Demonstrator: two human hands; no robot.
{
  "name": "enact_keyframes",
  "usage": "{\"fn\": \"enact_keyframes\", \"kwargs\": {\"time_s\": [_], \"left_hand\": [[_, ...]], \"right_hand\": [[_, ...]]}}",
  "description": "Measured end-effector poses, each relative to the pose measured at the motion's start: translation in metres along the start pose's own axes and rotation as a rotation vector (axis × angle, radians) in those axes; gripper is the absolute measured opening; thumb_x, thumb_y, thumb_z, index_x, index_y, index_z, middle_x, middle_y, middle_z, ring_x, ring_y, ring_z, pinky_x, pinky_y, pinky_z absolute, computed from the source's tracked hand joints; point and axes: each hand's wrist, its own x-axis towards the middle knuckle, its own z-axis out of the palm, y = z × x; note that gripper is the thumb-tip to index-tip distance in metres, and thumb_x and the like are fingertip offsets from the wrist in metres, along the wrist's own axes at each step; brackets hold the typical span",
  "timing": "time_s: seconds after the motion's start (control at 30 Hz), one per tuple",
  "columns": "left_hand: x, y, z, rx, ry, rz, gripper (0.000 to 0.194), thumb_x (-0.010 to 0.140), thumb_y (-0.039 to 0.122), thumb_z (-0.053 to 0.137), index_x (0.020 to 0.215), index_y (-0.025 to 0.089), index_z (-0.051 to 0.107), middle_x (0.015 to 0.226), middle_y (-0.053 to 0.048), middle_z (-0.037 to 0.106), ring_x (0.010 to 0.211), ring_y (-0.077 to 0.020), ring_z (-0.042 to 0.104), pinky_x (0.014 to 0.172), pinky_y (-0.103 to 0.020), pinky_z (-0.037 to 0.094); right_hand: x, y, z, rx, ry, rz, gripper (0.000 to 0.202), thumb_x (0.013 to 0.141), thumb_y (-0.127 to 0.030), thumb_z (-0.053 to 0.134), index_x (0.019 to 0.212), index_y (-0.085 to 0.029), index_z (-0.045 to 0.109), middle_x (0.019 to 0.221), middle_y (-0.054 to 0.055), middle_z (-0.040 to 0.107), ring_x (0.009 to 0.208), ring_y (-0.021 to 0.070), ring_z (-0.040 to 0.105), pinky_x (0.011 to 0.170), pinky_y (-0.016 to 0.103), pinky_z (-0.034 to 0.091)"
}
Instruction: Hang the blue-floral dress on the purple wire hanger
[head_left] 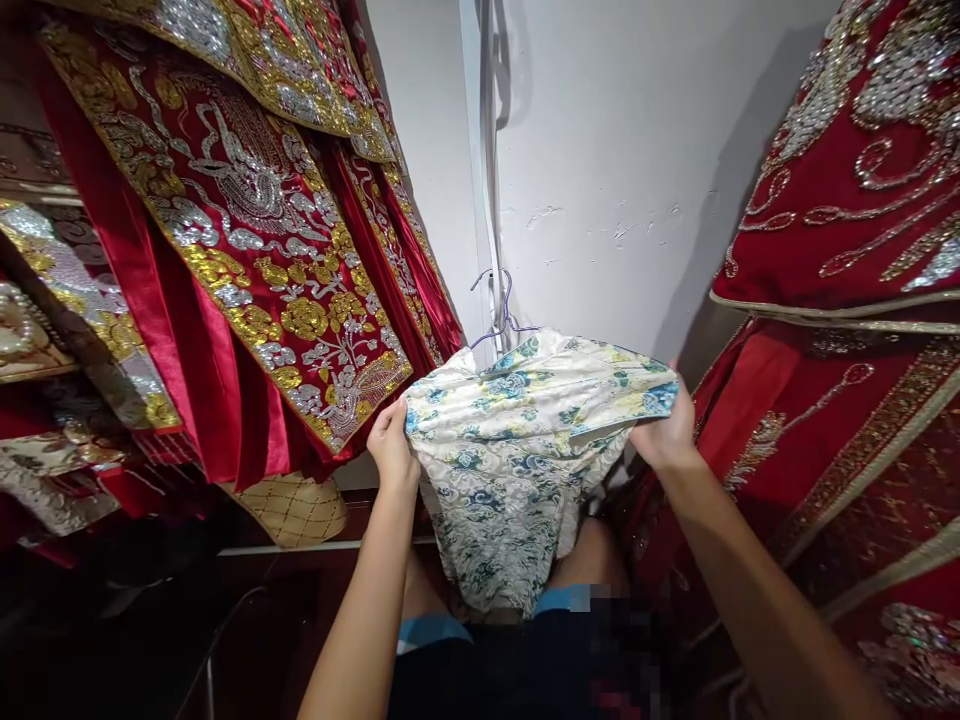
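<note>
A white garment with a blue, green and yellow floral pattern [502, 470] hangs in the middle on a thin purple wire hanger [508, 300]. The hanger's hook is up by a pale vertical strap or pole [487, 170] against the wall. At the garment's left sleeve edge, my left hand [393, 440] pinches the fabric. My right hand [671, 425] grips the other sleeve's end, its fingers partly behind the cloth. Between the two hands the sleeves are spread out sideways, and the lower part drapes down toward my legs.
Red embroidered garments with gold and silver sequins [300, 290] hang close on the left. More red beaded garments [847, 220] hang on the right. Behind is a pale wall [600, 180] with scuff marks. A dark stand with a metal leg [210, 680] is at lower left.
</note>
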Motion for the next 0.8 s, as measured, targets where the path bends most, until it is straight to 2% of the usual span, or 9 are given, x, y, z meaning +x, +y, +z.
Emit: {"fn": "enact_keyframes", "kwargs": {"time_s": [0.17,0.3,0.43,0.5,0.63,0.7,0.8], "left_hand": [[-0.003,0.006,0.003,0.13,0.113,0.171,0.035,0.069,0.038,0.078,0.093,0.014,0.068,0.094,-0.007,0.071,0.092,-0.021,0.067,0.092,-0.038,0.053],[-0.026,0.006,0.006,0.366,0.08,0.384,0.029,0.089,0.039,0.062,0.1,0.015,0.07,0.102,-0.009,0.072,0.101,-0.0227,0.067,0.096,-0.037,0.051],[-0.05,0.01,0.009,0.474,0.056,0.543,0.027,0.096,0.034,0.055,0.108,0.017,0.073,0.107,-0.009,0.068,0.104,-0.0216,0.065,0.096,-0.034,0.05],[-0.057,0.015,0.012,0.48,0.075,0.58,0.026,0.097,0.032,0.054,0.107,0.017,0.073,0.104,-0.009,0.067,0.101,-0.021,0.064,0.095,-0.034,0.05],[-0.065,0.028,0.011,0.527,0.052,0.645,0.024,0.097,0.03,0.054,0.103,0.018,0.073,0.1,-0.008,0.067,0.1,-0.0213,0.064,0.096,-0.035,0.049],[-0.066,0.031,0.007,0.538,-0.011,0.638,0.023,0.098,0.031,0.053,0.102,0.019,0.073,0.099,-0.007,0.067,0.1,-0.0215,0.064,0.095,-0.036,0.05],[-0.061,0.027,-0.003,0.52,-0.154,0.554,0.024,0.098,0.033,0.054,0.11,0.019,0.069,0.11,-0.008,0.068,0.107,-0.0225,0.063,0.099,-0.037,0.048]], "right_hand": [[-0.011,-0.014,0.005,-0.055,0.107,-0.022,0.058,0.078,-0.078,0.054,0.095,-0.024,0.07,0.097,0.007,0.076,0.107,0.0312,0.07,0.086,0.043,0.06],[-0.013,-0.028,0.01,-0.098,0.144,-0.044,0.036,0.069,-0.052,0.077,0.088,-0.023,0.067,0.09,0.005,0.074,0.103,0.0308,0.071,0.085,0.041,0.06],[-0.01,-0.036,0.022,-0.001,0.383,-0.145,0.034,0.069,-0.04,0.079,0.093,-0.022,0.064,0.09,0.002,0.071,0.094,0.0263,0.071,0.084,0.04,0.061],[-0.009,-0.038,0.028,0.069,0.459,-0.174,0.035,0.068,-0.036,0.08,0.094,-0.019,0.063,0.091,0.002,0.07,0.09,0.0239,0.071,0.086,0.039,0.06],[-0.012,-0.042,0.033,0.113,0.45,-0.246,0.029,0.073,-0.033,0.077,0.091,-0.016,0.063,0.088,0.002,0.069,0.088,0.0217,0.07,0.087,0.037,0.06],[-0.012,-0.043,0.031,0.119,0.436,-0.274,0.025,0.074,-0.032,0.076,0.089,-0.016,0.064,0.087,0.002,0.069,0.086,0.0209,0.07,0.086,0.036,0.06],[-0.007,-0.042,0.027,0.13,0.467,-0.284,0.024,0.075,-0.033,0.076,0.086,-0.017,0.062,0.087,0.002,0.068,0.085,0.0192,0.07,0.086,0.033,0.059]]}}
